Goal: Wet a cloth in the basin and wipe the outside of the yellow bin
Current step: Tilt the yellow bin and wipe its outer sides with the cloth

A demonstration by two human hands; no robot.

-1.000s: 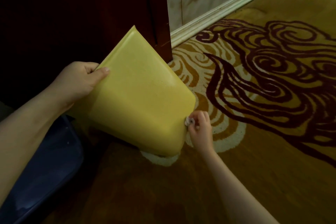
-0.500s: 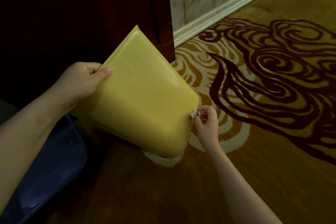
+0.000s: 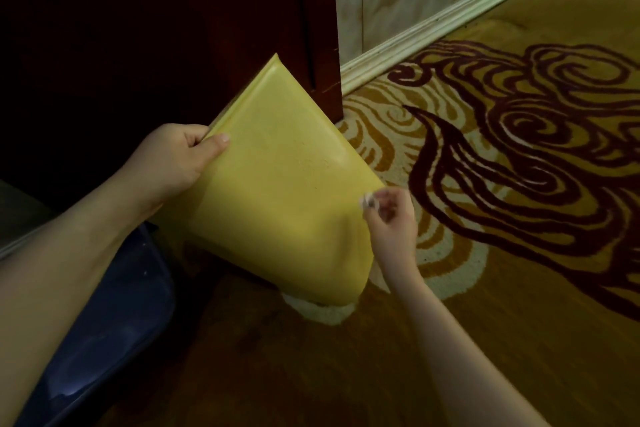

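The yellow bin (image 3: pixel 277 198) is tipped on its side above the carpet, its rim up and left, its base low at the right. My left hand (image 3: pixel 173 163) grips the rim, thumb on the outer wall. My right hand (image 3: pixel 391 218) is blurred and pinches a small whitish cloth (image 3: pixel 369 200) against the bin's right edge near the base. The dark blue basin (image 3: pixel 114 333) lies at lower left, partly under my left forearm; its inside is too dark to make out.
A dark red wooden cabinet (image 3: pixel 207 28) stands right behind the bin. A pale marbled wall with a cream skirting board (image 3: pixel 433 31) runs to the upper right. Patterned gold and maroon carpet (image 3: pixel 502 184) covers the floor to the right and front.
My right hand with the cloth has slid up along the bin's right edge, away from the base. My left hand keeps its hold on the rim.
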